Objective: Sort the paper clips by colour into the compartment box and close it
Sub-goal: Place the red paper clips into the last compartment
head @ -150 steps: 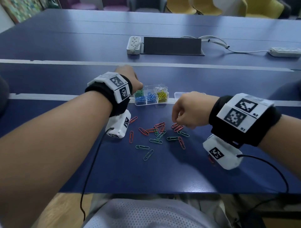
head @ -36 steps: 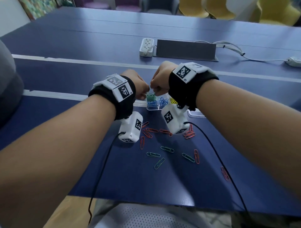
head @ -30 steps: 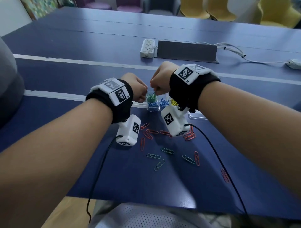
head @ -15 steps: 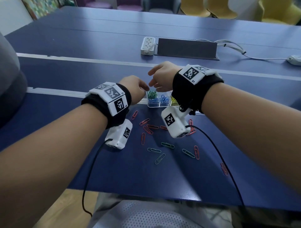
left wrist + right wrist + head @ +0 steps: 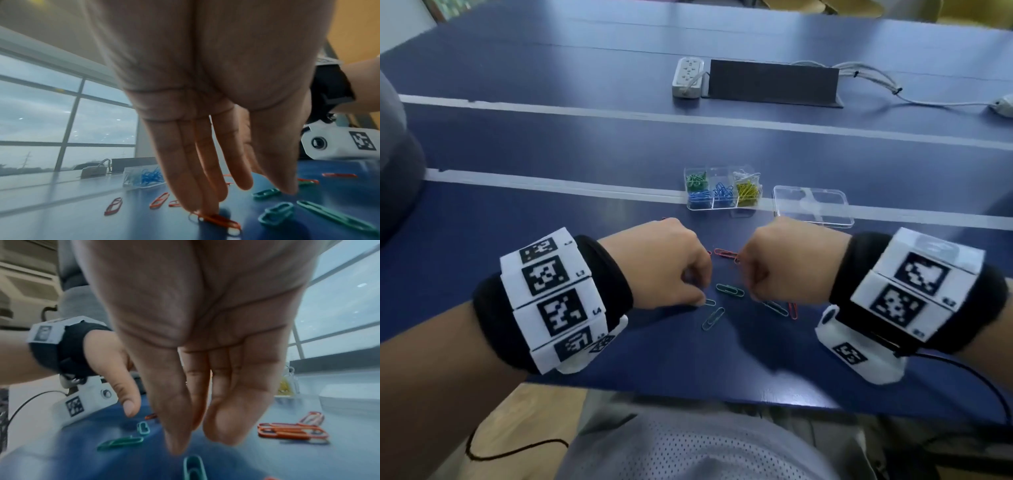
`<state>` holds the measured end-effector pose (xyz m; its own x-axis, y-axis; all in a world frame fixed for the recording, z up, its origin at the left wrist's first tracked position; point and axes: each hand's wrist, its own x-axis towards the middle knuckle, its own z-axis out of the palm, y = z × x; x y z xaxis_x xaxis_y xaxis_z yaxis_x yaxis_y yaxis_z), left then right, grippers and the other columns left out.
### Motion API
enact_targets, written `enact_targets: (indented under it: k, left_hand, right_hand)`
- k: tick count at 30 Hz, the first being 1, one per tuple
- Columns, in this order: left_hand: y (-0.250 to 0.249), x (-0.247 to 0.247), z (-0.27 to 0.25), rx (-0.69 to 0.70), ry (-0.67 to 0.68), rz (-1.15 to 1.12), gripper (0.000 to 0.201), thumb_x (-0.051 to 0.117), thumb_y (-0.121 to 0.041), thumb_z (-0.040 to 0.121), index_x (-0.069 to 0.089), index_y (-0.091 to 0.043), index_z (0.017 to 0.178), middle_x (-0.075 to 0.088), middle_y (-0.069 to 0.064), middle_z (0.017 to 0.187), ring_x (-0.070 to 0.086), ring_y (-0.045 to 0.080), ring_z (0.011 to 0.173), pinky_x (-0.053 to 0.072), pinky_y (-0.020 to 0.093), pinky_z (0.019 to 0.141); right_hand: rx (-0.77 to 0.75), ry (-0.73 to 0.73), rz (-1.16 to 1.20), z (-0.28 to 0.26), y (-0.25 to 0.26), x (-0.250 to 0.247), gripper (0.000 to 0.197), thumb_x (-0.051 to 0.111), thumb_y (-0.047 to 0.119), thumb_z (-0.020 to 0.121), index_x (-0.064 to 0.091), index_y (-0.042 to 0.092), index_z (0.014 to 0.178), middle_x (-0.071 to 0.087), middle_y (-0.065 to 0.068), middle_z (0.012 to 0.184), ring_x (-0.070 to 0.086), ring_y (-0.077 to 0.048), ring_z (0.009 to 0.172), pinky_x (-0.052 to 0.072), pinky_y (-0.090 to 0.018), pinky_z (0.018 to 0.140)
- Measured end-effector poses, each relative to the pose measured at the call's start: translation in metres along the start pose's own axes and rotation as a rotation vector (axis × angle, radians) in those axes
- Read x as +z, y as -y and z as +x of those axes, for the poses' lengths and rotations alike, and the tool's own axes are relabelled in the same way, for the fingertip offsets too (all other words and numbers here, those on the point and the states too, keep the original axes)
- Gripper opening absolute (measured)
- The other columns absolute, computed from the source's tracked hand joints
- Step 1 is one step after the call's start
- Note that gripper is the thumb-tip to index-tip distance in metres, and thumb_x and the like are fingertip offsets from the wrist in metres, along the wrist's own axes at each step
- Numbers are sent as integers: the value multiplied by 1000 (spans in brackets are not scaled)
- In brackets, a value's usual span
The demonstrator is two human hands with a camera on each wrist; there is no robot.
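Head view | teal clip (image 5: 729, 290) between hands, long axis 10–4 o'clock | right hand (image 5: 787, 263) nearer, fingers extended, empty | left hand (image 5: 664, 263) fingertips on orange clip (image 5: 218, 220) | compartment box (image 5: 722, 188) at 12 o'clock

Loose red paper clips (image 5: 724, 254) and teal paper clips (image 5: 729, 290) lie scattered flat on a blue table, near a clear compartment box (image 5: 723, 189) holding green, blue and yellow clips in separate sections, its transparent lid (image 5: 812, 209) off, just beside it.

Both hands (image 5: 661, 263) (image 5: 787, 260) low, fingers (image 5: 195, 170) downward
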<state>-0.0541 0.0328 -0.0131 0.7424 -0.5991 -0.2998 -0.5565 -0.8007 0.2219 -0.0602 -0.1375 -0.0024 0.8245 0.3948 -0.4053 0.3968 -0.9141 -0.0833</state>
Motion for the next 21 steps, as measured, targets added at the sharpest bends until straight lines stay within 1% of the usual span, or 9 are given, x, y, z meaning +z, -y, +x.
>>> enact_targets:
  k: [3,6,9,12,14,16,18,20,21]
  left_hand:
    - [-8,2,0,0,8,120,26,61,-46,80,69,-29,98,67,-9,95,49,9,78,47,24,82]
    - [-16,5,3,3,53,201,20,61,-39,81,68,-24,92,63,-4,102,60,21,93,52,33,80]
    - [-21,5,5,-30,86,222,14,62,-34,83,70,-28,93,59,-3,109,60,23,102,50,34,75]
    - [-20,5,4,-17,100,194,13,61,-30,83,72,-27,88,61,0,101,61,24,97,53,36,80]
    - [-20,3,2,-4,97,185,13,56,-26,83,67,-26,75,63,2,92,60,24,87,53,37,81]
    - [-22,1,-2,-25,75,184,16,51,-23,83,54,-27,68,61,1,85,53,21,76,53,33,78]
    - [-26,2,-4,-48,39,190,14,48,-21,83,54,-24,71,57,0,80,46,20,70,51,31,74]
    - [-31,6,-6,-47,36,193,15,47,-22,84,62,-20,82,61,3,86,53,24,74,50,30,73]
    - [-33,10,-6,-38,48,189,17,47,-22,85,64,-20,87,62,4,91,57,26,79,50,30,73]
  right_hand:
    - [-2,20,-52,-7,-2,7,15,61,15,76,68,18,89,70,-6,91,65,-29,88,54,-30,76]
    - [-27,14,-35,-9,0,11,20,57,11,75,67,19,90,68,-6,93,64,-31,89,54,-31,76]
    - [-51,3,-26,-8,3,12,18,56,11,75,63,21,88,67,-4,93,63,-30,90,51,-29,72]
    - [-65,-29,7,-7,6,10,16,58,15,76,58,28,84,63,-1,88,62,-29,90,50,-30,73]
    - [-75,-72,11,-4,8,9,18,56,16,78,65,24,91,65,-4,92,62,-30,90,50,-30,73]
    - [-81,-110,-11,2,10,10,22,52,14,81,69,18,96,66,-10,96,61,-33,88,47,-29,71]
    - [-93,-131,-39,7,13,13,16,51,14,84,65,11,90,63,-13,91,55,-34,78,42,-29,65]
    - [-101,-125,-53,8,16,13,10,51,18,86,53,13,77,52,-12,82,48,-32,73,36,-29,63]
    - [-106,-112,-49,7,18,13,11,52,20,86,51,15,76,50,-12,81,49,-32,74,35,-29,63]
